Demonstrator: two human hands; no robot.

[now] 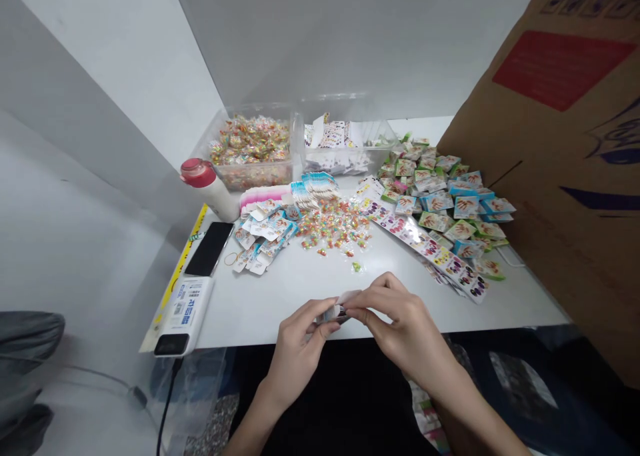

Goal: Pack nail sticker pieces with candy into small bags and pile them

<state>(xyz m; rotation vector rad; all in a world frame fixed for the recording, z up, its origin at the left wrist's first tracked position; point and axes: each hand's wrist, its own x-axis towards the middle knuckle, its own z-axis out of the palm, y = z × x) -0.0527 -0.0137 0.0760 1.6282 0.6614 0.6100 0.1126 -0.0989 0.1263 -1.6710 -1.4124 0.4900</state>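
Observation:
Just over the table's front edge, my left hand (pixel 303 333) grips a small printed carton (pixel 329 314) between thumb and fingers. The carton's end stands open, with a white flap raised. My right hand (pixel 395 313) pinches at that open end; its fingertips touch the flap, and whatever they may hold inside is hidden. Beyond my hands lies a scatter of small clear packets (pixel 335 226) with coloured bits in them. To the left is a pile of unfilled-looking blue and white cartons (pixel 265 233). Long printed sticker sheets (pixel 430 246) lie to the right.
Filled-looking boxes (pixel 435 189) heap up beside a large cardboard carton (pixel 565 176) on the right. Two clear plastic bins (pixel 260 175) stand at the back. A red-capped bottle (pixel 213 189), a phone (pixel 210 249) and a cabled power bank (pixel 185 316) line the left edge.

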